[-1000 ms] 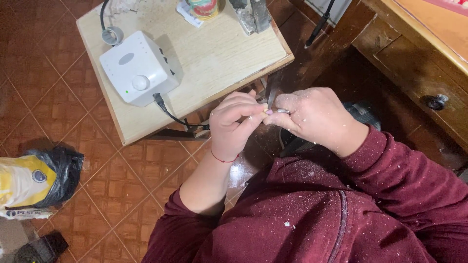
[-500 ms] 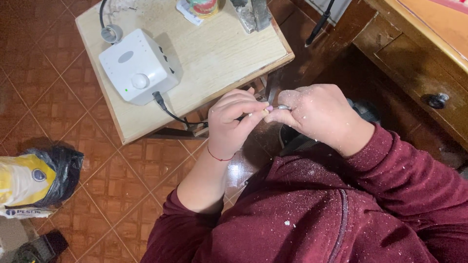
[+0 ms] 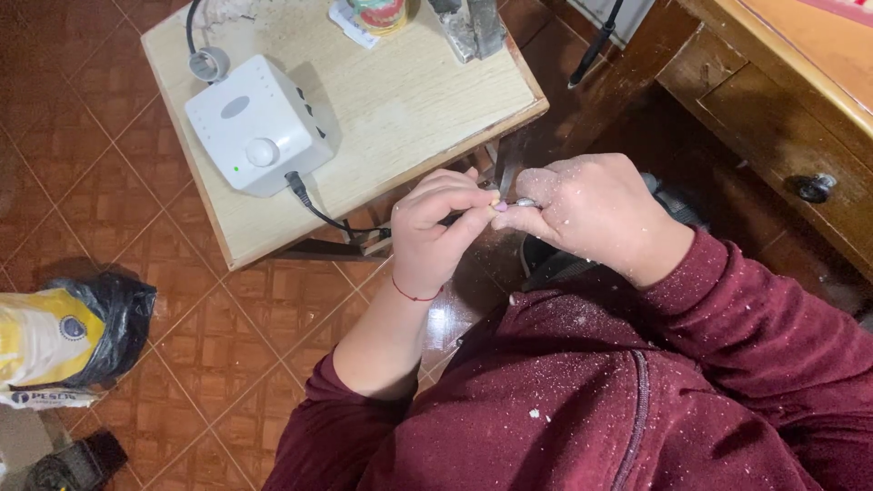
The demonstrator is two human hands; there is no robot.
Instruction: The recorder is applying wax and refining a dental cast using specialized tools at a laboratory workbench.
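Hardly anything has shifted since a moment ago: both hands are still pressed together below the corner of the small wooden table (image 3: 427,109), only a touch lower in the view. Seen from the head camera, the left hand (image 3: 441,232), a thin red thread bracelet (image 3: 414,295) at its wrist, is curled shut, its fingertips pinching a tiny pale pink piece (image 3: 501,206). The right hand (image 3: 596,214), dusted with white powder, is closed around a slim metal handpiece (image 3: 526,203) whose tip meets that piece. White flecks cover the maroon zip-up sweater (image 3: 582,400). On the pale, smooth tabletop sits a rounded white control box (image 3: 257,127) with a dial and a black cable. Glossy reddish-brown tiles (image 3: 100,182) lie beneath, with a yellow sack in a black bag (image 3: 64,341) at the left.
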